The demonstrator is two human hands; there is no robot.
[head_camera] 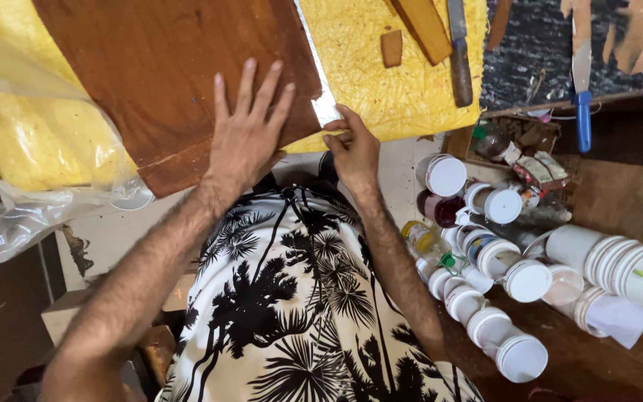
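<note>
yellow sheet [403, 82] (under brown board [165, 67])

The person wears a short-sleeved white shirt [299, 313] printed all over with black palm trees, filling the view from 6 o'clock up toward the middle. Both forearms are bare and hairy, the left hand [245, 138] and right hand [353, 152] bare too, without rings, watch or gloves.

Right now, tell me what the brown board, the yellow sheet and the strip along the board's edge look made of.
Brown board: apparently wood, smooth reddish-brown finish with faint grain. Yellow sheet: seemingly fibrous handmade paper or cloth, matt and crinkled. Strip: likely a metal ruler, thin, straight and shiny. The left hand presses the board; the right hand pinches the strip's end.
</note>
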